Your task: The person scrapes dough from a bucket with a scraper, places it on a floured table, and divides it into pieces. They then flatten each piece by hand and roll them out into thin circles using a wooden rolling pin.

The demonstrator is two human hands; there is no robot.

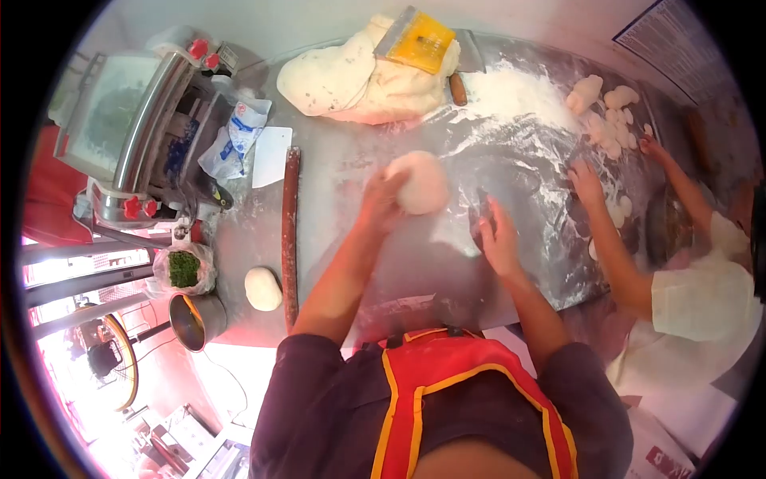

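Note:
My left hand (384, 195) is closed on the edge of a round, flattened piece of dough (423, 184), above the steel worktable (399, 271). To its right, my right hand (499, 238) has a narrow dark flat object (477, 214) between thumb and fingers; I cannot tell what kind it is. Another smooth dough piece (263, 289) lies on the table at the left, beside a long brown wooden stick (291, 231). Beyond my hands sits a large mass of dough (343, 80), with a yellow-and-grey scraper (416, 41) on top.
Loose flour (519, 92) covers the back right. A co-worker's hands (586, 182) are by small dough pieces (610, 132) at the right. A roller machine (144, 120), a plastic bag (238, 140), chopped greens (184, 269) and a metal pot (198, 322) line the left side.

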